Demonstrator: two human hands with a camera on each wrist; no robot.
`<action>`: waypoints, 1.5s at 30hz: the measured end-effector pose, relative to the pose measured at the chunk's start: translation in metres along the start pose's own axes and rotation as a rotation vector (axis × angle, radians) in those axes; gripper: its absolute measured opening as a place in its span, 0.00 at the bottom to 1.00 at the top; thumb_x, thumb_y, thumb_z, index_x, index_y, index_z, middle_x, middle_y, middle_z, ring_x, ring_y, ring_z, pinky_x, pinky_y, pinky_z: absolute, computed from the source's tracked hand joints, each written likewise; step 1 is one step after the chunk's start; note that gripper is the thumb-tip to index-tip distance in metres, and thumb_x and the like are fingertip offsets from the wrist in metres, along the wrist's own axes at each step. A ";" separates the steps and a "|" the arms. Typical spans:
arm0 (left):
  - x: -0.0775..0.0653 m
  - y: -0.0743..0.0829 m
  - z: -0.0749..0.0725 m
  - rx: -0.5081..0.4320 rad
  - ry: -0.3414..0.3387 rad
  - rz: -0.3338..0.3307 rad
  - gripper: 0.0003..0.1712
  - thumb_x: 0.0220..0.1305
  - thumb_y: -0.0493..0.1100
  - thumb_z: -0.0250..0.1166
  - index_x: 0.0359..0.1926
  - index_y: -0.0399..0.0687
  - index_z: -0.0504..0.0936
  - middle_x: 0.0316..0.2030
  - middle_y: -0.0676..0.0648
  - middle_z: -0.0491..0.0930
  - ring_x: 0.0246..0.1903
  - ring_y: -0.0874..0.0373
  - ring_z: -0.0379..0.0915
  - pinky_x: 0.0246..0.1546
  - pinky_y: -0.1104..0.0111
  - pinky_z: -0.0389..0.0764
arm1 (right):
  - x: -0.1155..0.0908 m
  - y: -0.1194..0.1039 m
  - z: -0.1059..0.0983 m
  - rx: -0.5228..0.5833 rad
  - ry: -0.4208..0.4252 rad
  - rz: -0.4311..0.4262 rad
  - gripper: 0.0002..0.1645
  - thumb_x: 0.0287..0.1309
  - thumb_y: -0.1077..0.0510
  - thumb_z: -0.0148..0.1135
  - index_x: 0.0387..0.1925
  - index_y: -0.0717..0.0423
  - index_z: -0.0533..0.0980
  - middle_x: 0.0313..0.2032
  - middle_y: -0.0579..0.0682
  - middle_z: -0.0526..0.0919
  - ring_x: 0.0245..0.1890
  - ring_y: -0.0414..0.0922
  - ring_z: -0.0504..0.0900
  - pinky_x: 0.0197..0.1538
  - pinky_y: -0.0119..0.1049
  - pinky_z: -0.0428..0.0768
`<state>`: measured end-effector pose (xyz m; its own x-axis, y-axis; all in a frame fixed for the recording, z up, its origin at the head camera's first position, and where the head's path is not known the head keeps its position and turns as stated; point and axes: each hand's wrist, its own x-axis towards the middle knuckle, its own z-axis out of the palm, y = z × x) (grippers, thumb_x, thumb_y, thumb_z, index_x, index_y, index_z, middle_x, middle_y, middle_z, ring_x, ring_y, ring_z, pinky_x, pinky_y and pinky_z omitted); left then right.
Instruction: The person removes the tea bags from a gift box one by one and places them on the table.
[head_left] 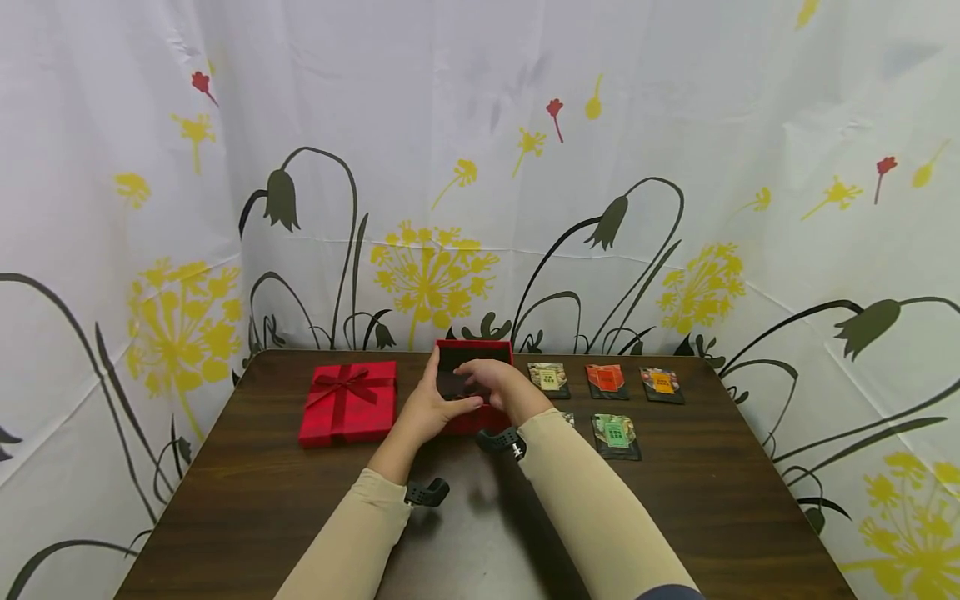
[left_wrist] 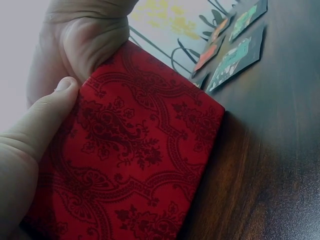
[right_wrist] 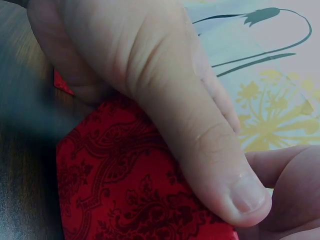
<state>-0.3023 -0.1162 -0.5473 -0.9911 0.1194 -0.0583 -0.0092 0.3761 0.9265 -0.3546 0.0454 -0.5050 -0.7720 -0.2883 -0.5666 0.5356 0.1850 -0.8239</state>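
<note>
A red patterned gift box (head_left: 506,351) with a dark inside stands without its lid at the table's far middle. My left hand (head_left: 428,407) grips its near left corner, fingers along the left side, thumb at the front rim. In the left wrist view the thumb (left_wrist: 50,112) lies against the box's edge. The right hand (head_left: 508,388) reaches over the near right rim with bent fingers inside the opening. In the right wrist view its thumb (right_wrist: 210,150) crosses above the box's patterned wall (right_wrist: 135,195); its fingertips, and anything between them, are hidden.
Left of the box lies a red lid (head_left: 363,408) with a ribbon bow. Several small packets lie to the right, including a cream one (head_left: 550,379), a red one (head_left: 607,381), an orange one (head_left: 662,384) and a green one (head_left: 617,435). A floral curtain (head_left: 480,167) hangs behind the table.
</note>
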 end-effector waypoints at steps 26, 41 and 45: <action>0.000 0.000 0.001 -0.004 0.000 -0.010 0.80 0.56 0.62 0.85 0.90 0.64 0.33 0.88 0.37 0.47 0.85 0.32 0.48 0.81 0.33 0.57 | 0.001 0.006 -0.003 -0.060 -0.042 -0.150 0.18 0.74 0.64 0.51 0.29 0.60 0.83 0.27 0.47 0.83 0.29 0.43 0.79 0.33 0.32 0.80; 0.002 0.000 0.000 0.022 -0.003 -0.007 0.80 0.57 0.65 0.84 0.90 0.62 0.33 0.87 0.37 0.50 0.84 0.33 0.53 0.81 0.35 0.60 | -0.001 0.009 -0.007 0.092 -0.134 -0.291 0.05 0.77 0.62 0.65 0.40 0.53 0.77 0.31 0.46 0.85 0.30 0.38 0.85 0.35 0.30 0.86; 0.002 0.001 0.000 0.043 0.005 -0.008 0.80 0.56 0.65 0.83 0.90 0.63 0.33 0.86 0.34 0.54 0.83 0.32 0.57 0.80 0.35 0.63 | -0.003 0.010 -0.008 0.136 -0.115 -0.338 0.04 0.81 0.59 0.61 0.44 0.56 0.76 0.33 0.47 0.84 0.29 0.38 0.83 0.35 0.31 0.85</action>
<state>-0.3045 -0.1155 -0.5470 -0.9917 0.1119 -0.0639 -0.0116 0.4159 0.9093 -0.3496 0.0552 -0.5112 -0.8737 -0.4163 -0.2516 0.3035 -0.0623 -0.9508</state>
